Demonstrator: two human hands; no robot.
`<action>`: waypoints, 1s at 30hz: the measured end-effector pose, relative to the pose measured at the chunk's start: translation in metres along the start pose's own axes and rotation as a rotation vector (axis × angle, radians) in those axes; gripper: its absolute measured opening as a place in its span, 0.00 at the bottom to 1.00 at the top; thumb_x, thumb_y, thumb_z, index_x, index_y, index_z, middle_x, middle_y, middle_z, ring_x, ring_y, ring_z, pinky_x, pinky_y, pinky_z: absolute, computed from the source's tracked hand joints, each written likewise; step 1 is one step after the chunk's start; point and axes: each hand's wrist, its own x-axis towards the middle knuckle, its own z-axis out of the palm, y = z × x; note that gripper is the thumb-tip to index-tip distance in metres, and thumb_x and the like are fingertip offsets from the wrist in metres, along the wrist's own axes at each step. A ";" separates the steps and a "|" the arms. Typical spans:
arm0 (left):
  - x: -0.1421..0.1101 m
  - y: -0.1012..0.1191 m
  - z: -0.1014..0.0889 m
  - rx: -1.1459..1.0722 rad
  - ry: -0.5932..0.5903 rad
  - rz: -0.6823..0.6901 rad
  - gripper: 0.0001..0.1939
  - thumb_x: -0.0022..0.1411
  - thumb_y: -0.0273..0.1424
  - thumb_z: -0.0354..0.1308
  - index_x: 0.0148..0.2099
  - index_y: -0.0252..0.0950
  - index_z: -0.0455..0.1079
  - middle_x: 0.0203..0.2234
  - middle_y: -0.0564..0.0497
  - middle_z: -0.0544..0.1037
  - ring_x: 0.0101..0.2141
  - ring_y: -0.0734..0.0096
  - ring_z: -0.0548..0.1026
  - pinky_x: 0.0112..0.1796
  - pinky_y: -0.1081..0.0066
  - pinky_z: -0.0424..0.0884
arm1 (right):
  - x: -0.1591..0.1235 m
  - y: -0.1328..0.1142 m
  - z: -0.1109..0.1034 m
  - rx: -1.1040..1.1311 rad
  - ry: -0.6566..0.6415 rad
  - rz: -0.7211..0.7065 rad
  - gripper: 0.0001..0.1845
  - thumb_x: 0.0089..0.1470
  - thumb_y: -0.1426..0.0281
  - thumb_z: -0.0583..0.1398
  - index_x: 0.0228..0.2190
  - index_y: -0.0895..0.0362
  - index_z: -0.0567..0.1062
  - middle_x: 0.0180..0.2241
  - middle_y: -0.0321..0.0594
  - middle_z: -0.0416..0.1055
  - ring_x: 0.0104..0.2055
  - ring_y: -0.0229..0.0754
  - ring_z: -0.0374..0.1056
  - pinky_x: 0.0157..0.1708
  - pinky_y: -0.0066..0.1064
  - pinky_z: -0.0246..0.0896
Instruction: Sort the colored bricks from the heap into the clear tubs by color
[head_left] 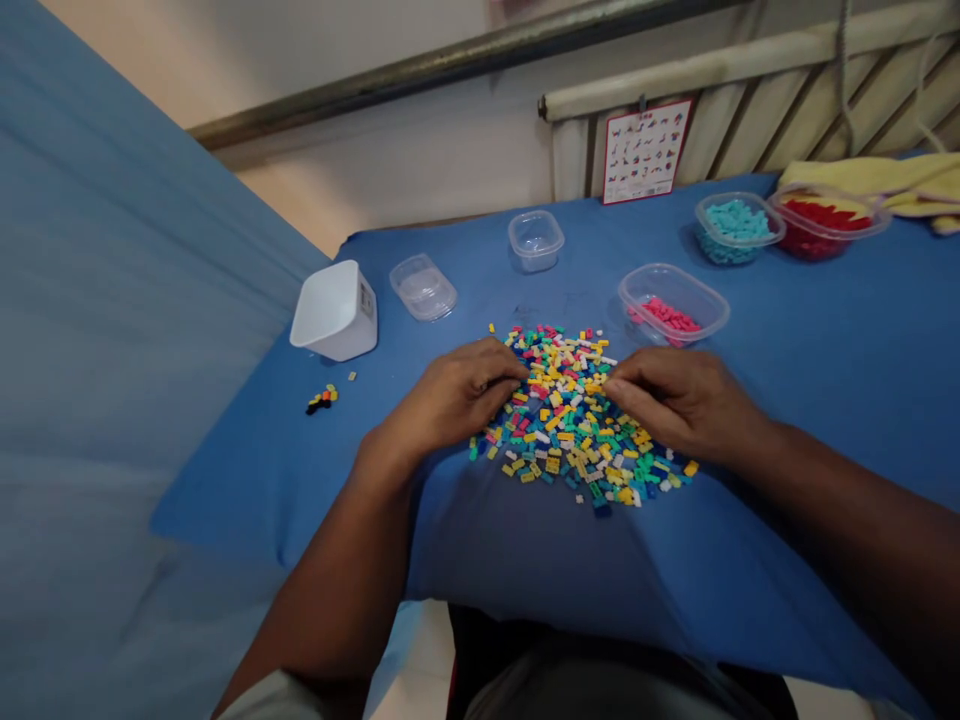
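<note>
A heap of small mixed-colour bricks [574, 415] lies on the blue cloth of the table [825, 340]. My left hand [454, 395] rests palm down at the heap's left edge, fingers curled onto the bricks. On the heap's right side my right hand [679, 400] lies with fingertips pressed together among the bricks. Whatever either hand pinches is too small to name. A clear tub with pink bricks [673, 305] sits just beyond my right hand.
A white box [335, 310] stands at the left with a few loose bricks [322, 399] before it. Two clear tubs [424, 287] [535, 239] hold nothing visible. Tubs of teal bricks [738, 227] and red bricks [821, 222] stand far right, by yellow cloth [900, 180]. An instruction card [645, 150] leans behind.
</note>
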 end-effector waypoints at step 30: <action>-0.019 0.007 0.005 0.135 -0.124 0.038 0.09 0.78 0.26 0.57 0.49 0.38 0.80 0.42 0.49 0.82 0.44 0.67 0.81 0.47 0.68 0.74 | -0.005 -0.025 0.003 -0.114 -0.370 -0.399 0.11 0.75 0.63 0.63 0.44 0.57 0.82 0.41 0.45 0.83 0.44 0.48 0.80 0.46 0.43 0.73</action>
